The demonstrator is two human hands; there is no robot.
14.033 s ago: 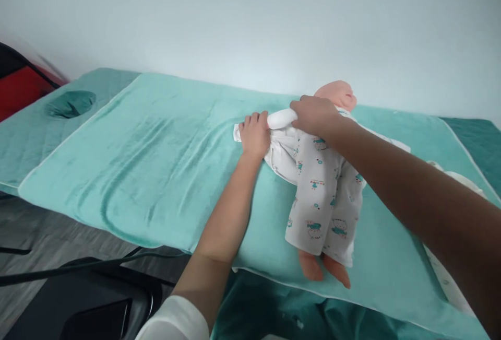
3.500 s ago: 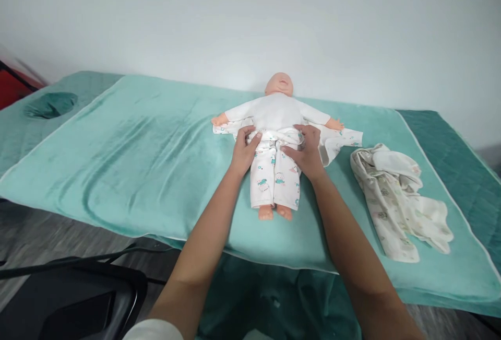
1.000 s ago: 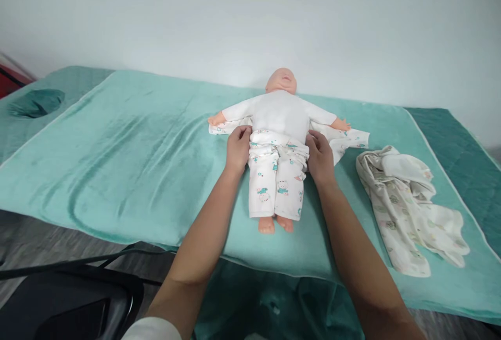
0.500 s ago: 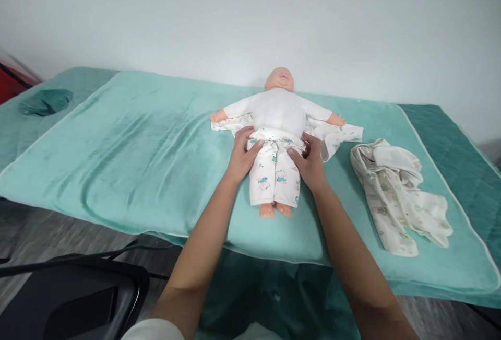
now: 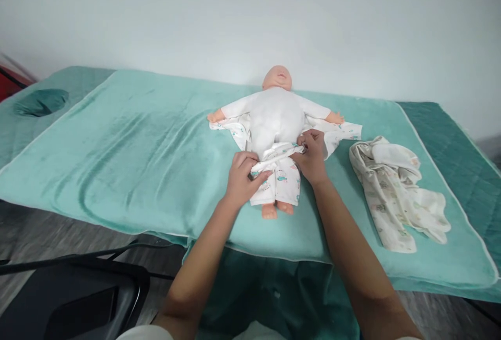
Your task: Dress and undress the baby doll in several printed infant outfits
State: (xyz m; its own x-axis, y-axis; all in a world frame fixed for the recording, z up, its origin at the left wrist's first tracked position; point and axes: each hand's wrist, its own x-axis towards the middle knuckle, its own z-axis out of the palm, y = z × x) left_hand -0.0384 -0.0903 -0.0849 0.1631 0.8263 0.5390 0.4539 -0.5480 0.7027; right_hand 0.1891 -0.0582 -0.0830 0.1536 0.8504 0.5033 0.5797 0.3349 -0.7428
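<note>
A baby doll (image 5: pixel 274 115) lies on its back on a teal towel (image 5: pixel 148 147), head toward the wall, arms spread. It wears white printed trousers (image 5: pixel 279 178); bare feet stick out below. My left hand (image 5: pixel 240 178) pinches the trousers' waistband at the doll's left hip side nearest me. My right hand (image 5: pixel 311 154) grips the waistband on the other side. The waistband sits low, below the white belly. An open printed top (image 5: pixel 336 133) lies spread under the doll's back.
A crumpled cream printed garment (image 5: pixel 395 188) lies on the towel to the right. A dark green cloth (image 5: pixel 39 102) sits at the far left of the padded table (image 5: pixel 442 126). A black chair (image 5: pixel 78 298) stands at the lower left. A white wall is behind.
Both hands have closed on the waistband and drawn it down from the doll's waist toward the hips, baring more of the white belly. The left hand has come nearer to me.
</note>
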